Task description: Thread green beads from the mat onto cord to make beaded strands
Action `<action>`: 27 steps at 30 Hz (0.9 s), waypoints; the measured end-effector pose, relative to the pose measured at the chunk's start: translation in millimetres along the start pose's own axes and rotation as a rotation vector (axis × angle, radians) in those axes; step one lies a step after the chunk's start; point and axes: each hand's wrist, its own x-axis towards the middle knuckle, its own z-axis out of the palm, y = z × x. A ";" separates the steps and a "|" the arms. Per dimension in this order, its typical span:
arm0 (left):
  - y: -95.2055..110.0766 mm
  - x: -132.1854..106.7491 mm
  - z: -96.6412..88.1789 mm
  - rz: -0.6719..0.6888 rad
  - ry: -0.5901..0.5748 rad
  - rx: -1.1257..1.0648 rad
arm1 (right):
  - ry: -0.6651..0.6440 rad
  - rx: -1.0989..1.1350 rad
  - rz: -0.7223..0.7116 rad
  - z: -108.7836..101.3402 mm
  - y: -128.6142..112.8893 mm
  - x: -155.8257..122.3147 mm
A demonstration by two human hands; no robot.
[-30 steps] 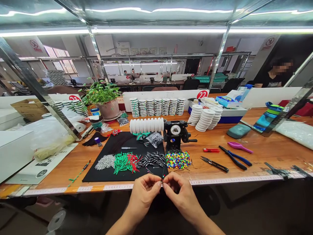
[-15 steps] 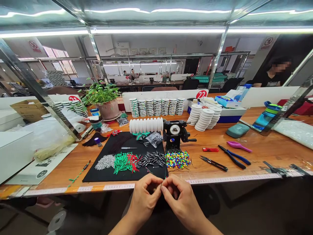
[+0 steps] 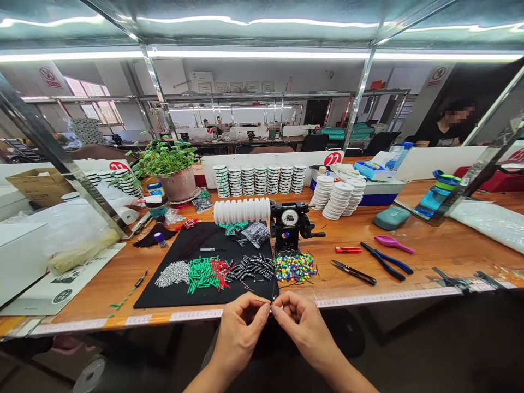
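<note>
Logging a pinch: my left hand [image 3: 239,330] and right hand [image 3: 305,327] grasp a thin line [image 3: 273,299]; loose parts [image 3: 204,274] left on the mat [image 3: 164,295] at twelve o'clock.

Ceiling: a long white light strip [image 3: 262,55] is seen running right across the room, with a reflective overhead panel [image 3: 262,22] mirroring the glow above it.
Frame: polished steel uprights [image 3: 359,98] are caught rising at the front, and a steel rail [image 3: 278,94] is carried across the far side.
Windows: daylight is let in through a window [image 3: 93,98] at the far left.
Walls: no-smoking signs [image 3: 52,77] are posted high up, and framed notices [image 3: 237,87] are hung along the pale far wall [image 3: 180,76].
Furniture: black office chairs [image 3: 313,143] are lined up beside distant workbenches [image 3: 249,141].
Floor: a dark floor [image 3: 429,349] is glimpsed down at the right.
</note>
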 end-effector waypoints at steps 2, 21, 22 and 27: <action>-0.2 2.4 -0.7 -0.044 -0.014 -0.064 | -0.039 0.057 -0.012 2.6 -0.9 -1.5; 6.3 9.0 -16.4 0.418 -0.092 0.568 | -0.450 -0.735 -0.433 -32.9 -49.6 63.3; 6.4 9.7 -17.5 0.454 -0.093 0.590 | -0.473 -0.705 -0.426 -34.2 -53.0 64.7; 3.4 7.1 -20.9 0.361 -0.050 0.535 | -0.341 -0.713 -0.521 -33.8 -47.5 51.6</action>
